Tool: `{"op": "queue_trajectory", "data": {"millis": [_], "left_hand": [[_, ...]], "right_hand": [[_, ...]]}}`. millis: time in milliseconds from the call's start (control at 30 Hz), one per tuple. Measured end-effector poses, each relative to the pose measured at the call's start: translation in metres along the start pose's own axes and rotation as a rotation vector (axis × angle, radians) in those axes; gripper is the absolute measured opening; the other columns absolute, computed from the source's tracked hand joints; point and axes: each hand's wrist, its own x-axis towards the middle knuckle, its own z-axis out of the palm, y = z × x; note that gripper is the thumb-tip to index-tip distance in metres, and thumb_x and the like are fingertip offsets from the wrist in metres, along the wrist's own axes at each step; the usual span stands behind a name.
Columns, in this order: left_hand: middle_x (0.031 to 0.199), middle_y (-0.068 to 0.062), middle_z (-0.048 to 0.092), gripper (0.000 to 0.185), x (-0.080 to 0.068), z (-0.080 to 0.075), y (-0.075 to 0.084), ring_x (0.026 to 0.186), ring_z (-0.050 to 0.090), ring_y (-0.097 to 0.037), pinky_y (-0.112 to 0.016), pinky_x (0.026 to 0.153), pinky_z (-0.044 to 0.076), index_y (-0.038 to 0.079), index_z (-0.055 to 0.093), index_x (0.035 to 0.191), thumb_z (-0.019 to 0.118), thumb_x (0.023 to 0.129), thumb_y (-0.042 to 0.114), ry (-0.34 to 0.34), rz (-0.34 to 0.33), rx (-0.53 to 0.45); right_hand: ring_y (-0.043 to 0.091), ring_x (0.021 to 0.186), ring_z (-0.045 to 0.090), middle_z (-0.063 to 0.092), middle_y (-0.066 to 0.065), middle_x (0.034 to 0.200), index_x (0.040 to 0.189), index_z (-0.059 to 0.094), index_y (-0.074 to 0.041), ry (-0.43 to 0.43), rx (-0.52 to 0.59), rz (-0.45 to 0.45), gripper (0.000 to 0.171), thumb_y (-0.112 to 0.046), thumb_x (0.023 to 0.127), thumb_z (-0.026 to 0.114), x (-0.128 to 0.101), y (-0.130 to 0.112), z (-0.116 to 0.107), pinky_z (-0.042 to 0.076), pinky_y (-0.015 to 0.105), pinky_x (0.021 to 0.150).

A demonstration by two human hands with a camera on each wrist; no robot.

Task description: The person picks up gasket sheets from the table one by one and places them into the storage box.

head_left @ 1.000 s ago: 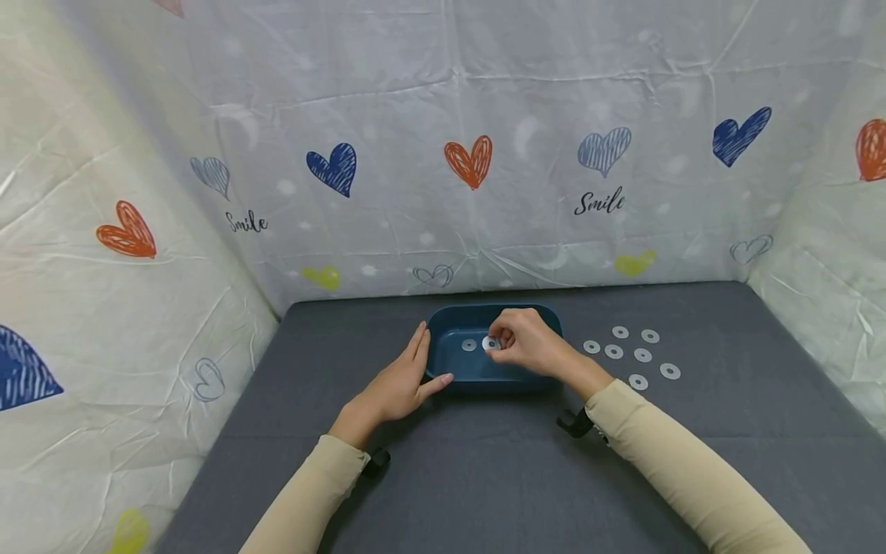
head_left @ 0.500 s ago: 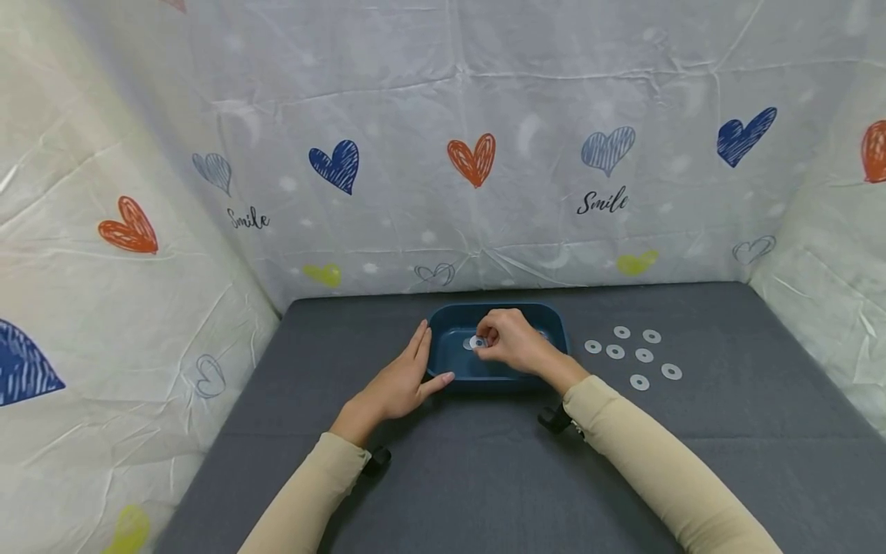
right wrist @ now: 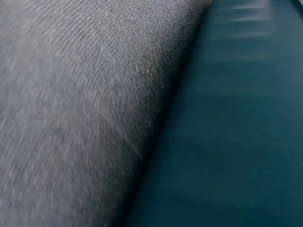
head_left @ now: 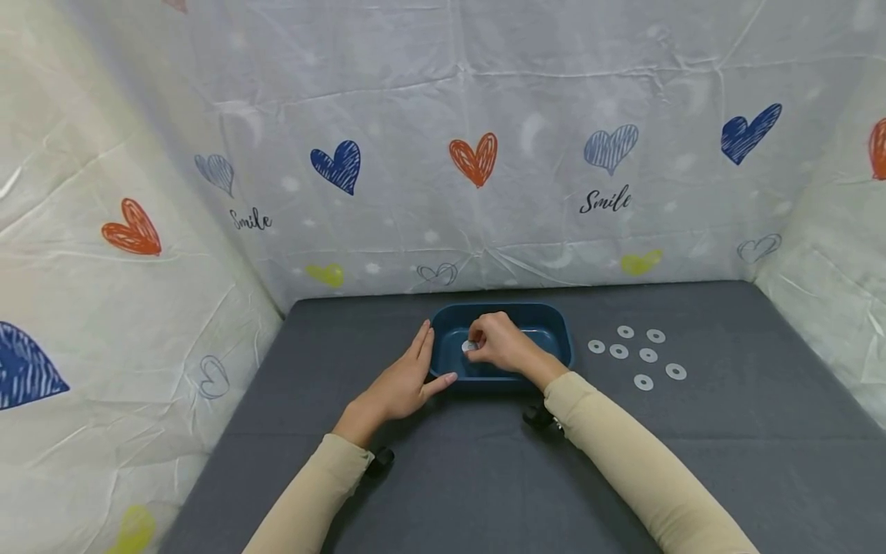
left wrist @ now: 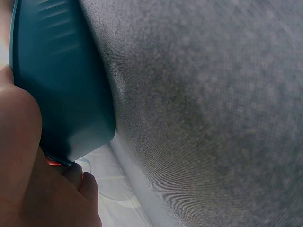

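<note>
A blue rectangular tray point(head_left: 522, 376) lies on the dark table, its side also filling part of the left wrist view point(left wrist: 66, 85). Against its left end rests my left hand point(head_left: 400, 383), fingers straight along the rim and thumb at the front edge. My right hand point(head_left: 504, 343) reaches down inside the tray, thumb and fingertips pinching a small white washer-like ring point(head_left: 468, 347). That ring overlaps the place where another ring lay, so the two cannot be told apart. Only tray wall and cloth show in the right wrist view; the hand is out of it.
Several more white rings point(head_left: 619, 352) lie loose on the table to the right of the tray. Grey cloth point(head_left: 457, 477) covers the table. A light curtain printed with hearts point(head_left: 388, 92) stands behind and at both sides.
My right hand has moved left inside the tray with its ring, over the ring lying there, and appears lower. The left hand stays at the tray's left end.
</note>
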Motion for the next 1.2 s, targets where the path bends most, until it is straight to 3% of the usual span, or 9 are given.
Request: {"op": "queue_trajectory", "data": {"millis": [200, 333, 600, 1200], "left_hand": [[0.171, -0.012, -0.012, 0.102, -0.001, 0.0, -0.001, 0.156, 0.014, -0.035, -0.053, 0.119, 0.03, 0.002, -0.001, 0.163, 0.043, 0.101, 0.069, 0.005, 0.002, -0.013], [0.171, -0.013, -0.011, 0.102, -0.006, -0.002, -0.005, 0.156, 0.015, -0.035, -0.053, 0.119, 0.031, 0.002, -0.001, 0.163, 0.043, 0.1, 0.069, 0.011, 0.003, -0.01], [0.171, -0.016, -0.008, 0.101, -0.002, 0.0, -0.002, 0.155, 0.017, -0.036, -0.053, 0.117, 0.033, 0.001, -0.001, 0.163, 0.042, 0.101, 0.069, 0.009, 0.023, -0.008], [0.171, -0.012, -0.012, 0.102, -0.001, 0.0, -0.001, 0.155, 0.017, -0.035, -0.052, 0.119, 0.03, 0.002, -0.001, 0.163, 0.043, 0.101, 0.069, 0.003, 0.004, -0.018]], "right_hand": [[0.015, 0.086, 0.067, 0.072, 0.008, 0.103, 0.107, 0.076, -0.001, -0.051, 0.011, 0.042, 0.022, -0.016, 0.09, 0.08, 0.007, 0.001, 0.008, 0.058, 0.031, 0.08], [0.015, 0.086, 0.068, 0.073, 0.009, 0.104, 0.107, 0.076, -0.001, -0.087, 0.039, 0.024, 0.021, -0.015, 0.091, 0.079, 0.012, -0.004, 0.013, 0.058, 0.031, 0.081], [0.015, 0.083, 0.067, 0.073, 0.008, 0.099, 0.103, 0.077, -0.003, -0.151, -0.007, -0.007, 0.016, -0.014, 0.091, 0.08, 0.014, 0.001, 0.015, 0.057, 0.031, 0.077], [0.015, 0.084, 0.066, 0.073, 0.007, 0.1, 0.108, 0.076, -0.003, -0.087, -0.058, 0.02, 0.023, -0.016, 0.09, 0.08, 0.019, 0.01, 0.016, 0.057, 0.034, 0.081]]}}
